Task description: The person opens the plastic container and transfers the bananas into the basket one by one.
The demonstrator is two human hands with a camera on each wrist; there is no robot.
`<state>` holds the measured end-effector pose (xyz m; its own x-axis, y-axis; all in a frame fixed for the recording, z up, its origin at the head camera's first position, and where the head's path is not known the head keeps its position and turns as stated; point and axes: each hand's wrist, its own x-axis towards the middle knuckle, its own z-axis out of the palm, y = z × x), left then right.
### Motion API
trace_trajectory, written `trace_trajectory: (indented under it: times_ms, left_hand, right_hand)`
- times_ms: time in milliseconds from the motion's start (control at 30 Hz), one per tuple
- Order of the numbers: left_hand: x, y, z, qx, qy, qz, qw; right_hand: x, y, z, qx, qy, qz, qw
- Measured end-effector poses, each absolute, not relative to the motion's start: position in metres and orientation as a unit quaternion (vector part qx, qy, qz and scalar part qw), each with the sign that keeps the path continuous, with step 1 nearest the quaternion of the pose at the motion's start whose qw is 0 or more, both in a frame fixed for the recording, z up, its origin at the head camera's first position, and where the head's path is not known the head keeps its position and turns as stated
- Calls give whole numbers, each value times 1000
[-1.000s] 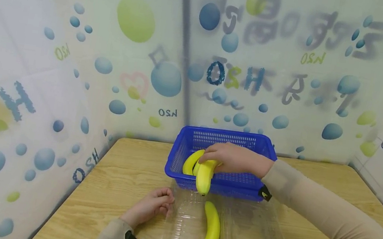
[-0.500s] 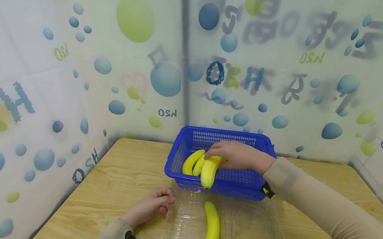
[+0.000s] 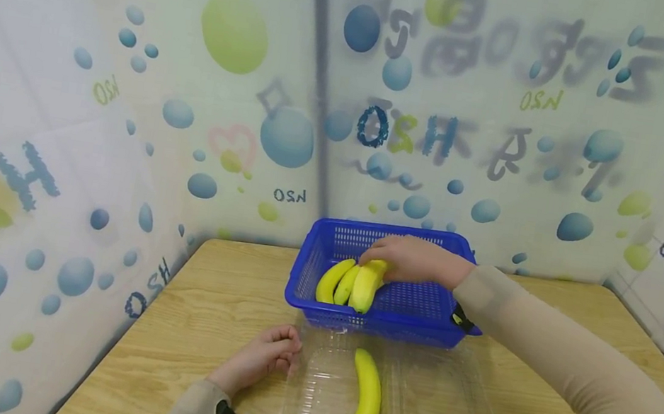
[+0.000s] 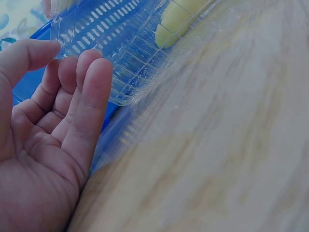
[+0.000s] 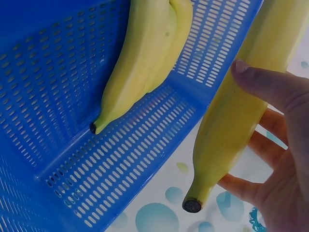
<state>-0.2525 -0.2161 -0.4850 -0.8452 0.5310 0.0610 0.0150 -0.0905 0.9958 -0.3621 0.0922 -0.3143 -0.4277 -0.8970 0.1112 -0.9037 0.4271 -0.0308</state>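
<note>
My right hand (image 3: 411, 258) grips a yellow banana (image 3: 365, 289) over the blue basket (image 3: 300, 267), thumb on one side and fingers on the other in the right wrist view. Two other bananas (image 3: 331, 282) lie inside the basket at its left, right beside the held one. Another banana (image 3: 368, 398) lies in the clear plastic container (image 3: 318, 384) in front of the basket. By the container's left edge, my left hand (image 3: 260, 359) rests with its fingers loosely curled around nothing. In the left wrist view its fingertips are right at the container's corner.
The container's transparent lid (image 3: 444, 403) spreads to the right on the wooden table (image 3: 216, 290). Behind the basket hangs a patterned curtain (image 3: 244, 108), with side panels along the table's left and right edges.
My right hand has moved back and slightly right, lowering the banana from the basket's front rim to inside, beside the other two. The left hand has stayed still.
</note>
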Motion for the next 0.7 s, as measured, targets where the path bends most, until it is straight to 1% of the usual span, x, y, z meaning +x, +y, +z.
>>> trace_trajectory:
  times_ms: [300,500,700]
  left_hand:
    - [-252,-216,-485,209,649,709,183]
    - [-252,-216,-484,211,648,708,185]
    - [-250,-216,-482,207,654,704,182]
  right_hand:
    - [-371,92,-316,513,-857,39,14]
    - [-376,93,-314,487,-873,29,13]
    - [-382,94,-313,481,-876,21,17]
